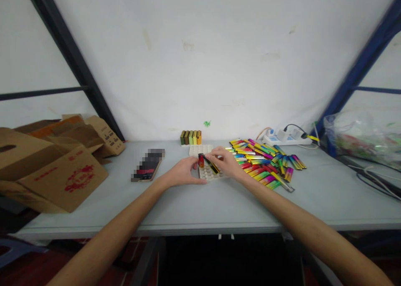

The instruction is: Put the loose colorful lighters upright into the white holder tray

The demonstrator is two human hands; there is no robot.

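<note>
My left hand (pixel 184 172) is at the middle of the table, its fingers curved beside a small red and dark lighter-like piece (pixel 201 160), thumb stretched along the tray's near edge. My right hand (pixel 226 162) pinches a slim black and gold piece (pixel 213 164), tilted over the tray. Beneath both pieces lies a pale tray with round hollows (pixel 210 174). Just right of my right hand, a heap of shiny multicoloured sleeves (pixel 263 158) spreads over the table. A block of upright green, yellow and orange lighters (pixel 191 137) stands behind the tray.
Open cardboard boxes (pixel 69 173) fill the left side. A phone (pixel 148 164) lies left of my left hand. White power strips (pixel 286 137) with cables are at the back right, and a clear plastic bag (pixel 363 139) is at the far right. The table edge (pixel 206 229) runs in front.
</note>
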